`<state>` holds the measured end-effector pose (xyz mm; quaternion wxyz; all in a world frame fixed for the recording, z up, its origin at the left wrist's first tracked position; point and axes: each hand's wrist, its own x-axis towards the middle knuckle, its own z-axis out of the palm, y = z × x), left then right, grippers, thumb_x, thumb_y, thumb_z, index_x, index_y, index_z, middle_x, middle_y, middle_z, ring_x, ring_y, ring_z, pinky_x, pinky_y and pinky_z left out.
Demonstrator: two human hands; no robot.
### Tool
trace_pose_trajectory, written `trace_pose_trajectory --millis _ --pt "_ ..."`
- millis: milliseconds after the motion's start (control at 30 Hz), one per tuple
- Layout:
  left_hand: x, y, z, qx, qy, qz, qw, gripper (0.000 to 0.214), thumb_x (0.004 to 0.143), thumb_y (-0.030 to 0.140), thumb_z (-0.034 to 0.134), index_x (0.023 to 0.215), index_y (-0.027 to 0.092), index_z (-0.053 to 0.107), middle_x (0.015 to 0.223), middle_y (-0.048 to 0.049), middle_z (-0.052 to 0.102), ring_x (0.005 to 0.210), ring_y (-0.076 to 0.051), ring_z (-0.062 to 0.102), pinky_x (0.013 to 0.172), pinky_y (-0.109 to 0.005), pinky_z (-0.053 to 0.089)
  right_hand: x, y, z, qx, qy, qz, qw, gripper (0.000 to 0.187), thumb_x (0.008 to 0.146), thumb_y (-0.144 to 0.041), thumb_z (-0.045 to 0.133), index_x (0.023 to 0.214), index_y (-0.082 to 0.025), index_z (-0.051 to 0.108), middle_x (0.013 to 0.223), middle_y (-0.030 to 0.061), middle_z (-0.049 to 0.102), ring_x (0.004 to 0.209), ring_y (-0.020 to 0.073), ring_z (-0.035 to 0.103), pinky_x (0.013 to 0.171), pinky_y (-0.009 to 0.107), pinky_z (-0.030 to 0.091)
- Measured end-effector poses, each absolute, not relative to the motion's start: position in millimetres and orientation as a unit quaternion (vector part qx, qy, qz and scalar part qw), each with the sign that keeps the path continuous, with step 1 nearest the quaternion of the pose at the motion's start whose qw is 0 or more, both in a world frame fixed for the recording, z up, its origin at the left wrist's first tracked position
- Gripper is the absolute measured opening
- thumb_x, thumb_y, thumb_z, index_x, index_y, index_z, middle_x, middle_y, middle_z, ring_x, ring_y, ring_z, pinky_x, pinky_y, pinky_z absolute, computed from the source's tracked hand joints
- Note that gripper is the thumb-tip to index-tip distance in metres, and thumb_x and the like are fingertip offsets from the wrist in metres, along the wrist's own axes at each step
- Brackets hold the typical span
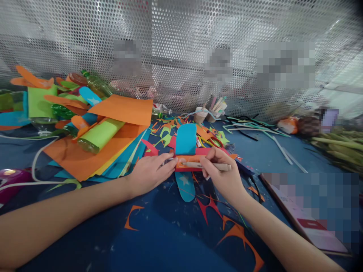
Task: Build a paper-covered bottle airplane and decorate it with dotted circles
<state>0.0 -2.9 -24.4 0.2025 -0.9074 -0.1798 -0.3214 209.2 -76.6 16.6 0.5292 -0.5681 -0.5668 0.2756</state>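
In the head view a toy plane [186, 138] lies across the table in front of me. It has a red body, an orange strip and blue wings; the near wing [185, 185] bears a pale star. My left hand [151, 172] grips its left end with thumb and fingers, and what looks like a clear bottle neck shows partly between them. Pinched in my right hand [219, 170] is a whitish marker [222, 166], held nearly level, with its tip at the orange strip. A faint pale outline [181, 162] shows beside that tip.
Orange, yellow and blue sheets [124, 109] and wrapped bottles [99, 134] pile up on the left. Scissors [212, 142] lie among scraps behind the plane. Cups of markers [201, 114] stand farther back. A tablet-like device [309, 223] is at right; orange offcuts [241, 236] lie nearer.
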Motion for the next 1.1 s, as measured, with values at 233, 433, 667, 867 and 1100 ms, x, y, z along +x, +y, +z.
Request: trace_pose_trajectory --millis 233,433,667,867,1100 --pt "-0.2 -2.7 -24.6 -0.906 -0.177 -0.324 0.204 0.026 0.094 0.027 0.045 0.117 0.016 0.052 0.113 -0.0098 0.062 0.090 -0.018 0.065 0.070 -0.031 0.056 209.1 -76.1 16.3 -0.570 -0.569 0.274 0.526 0.025 0.083 -0.027 0.056 0.065 -0.023 0.039 0.045 -0.0074 0.049 0.041 0.0085 0.043 0.045 0.022 0.035" --pt "0.0 -2.5 -24.5 -0.907 -0.172 -0.330 0.199 0.027 0.093 0.026 0.046 0.117 0.015 0.052 0.112 -0.0103 0.062 0.089 -0.019 0.065 0.070 -0.032 0.056 209.1 -75.5 15.7 -0.569 -0.571 0.272 0.525 0.025 0.083 -0.028 0.057 0.065 -0.023 0.039 0.045 -0.0073 0.049 0.042 0.0087 0.042 0.045 0.023 0.035" --pt "0.2 -1.8 -25.4 -0.906 -0.174 -0.330 0.202 0.027 0.093 0.026 0.047 0.117 0.016 0.053 0.112 -0.0099 0.062 0.089 -0.019 0.065 0.069 -0.032 0.056 208.6 -75.6 16.2 -0.566 -0.571 0.278 0.526 0.025 0.083 -0.028 0.057 0.066 -0.023 0.039 0.046 -0.0070 0.048 0.042 0.0094 0.043 0.046 0.024 0.035" --pt "-0.2 -2.3 -25.3 -0.908 -0.178 -0.324 0.199 0.027 0.093 0.027 0.047 0.118 0.016 0.052 0.112 -0.0099 0.063 0.090 -0.020 0.065 0.069 -0.033 0.057 209.4 -74.8 14.2 -0.571 -0.573 0.275 0.520 0.024 0.083 -0.030 0.057 0.067 -0.023 0.040 0.047 -0.0068 0.049 0.043 0.0099 0.043 0.045 0.024 0.035" --pt "0.1 -1.6 -25.5 -0.907 -0.177 -0.323 0.204 0.027 0.094 0.027 0.045 0.119 0.016 0.050 0.112 -0.0101 0.062 0.090 -0.018 0.065 0.070 -0.031 0.056 209.3 -75.9 15.2 -0.571 -0.573 0.274 0.520 0.024 0.082 -0.031 0.058 0.067 -0.023 0.041 0.047 -0.0064 0.050 0.043 0.0101 0.045 0.046 0.024 0.036"
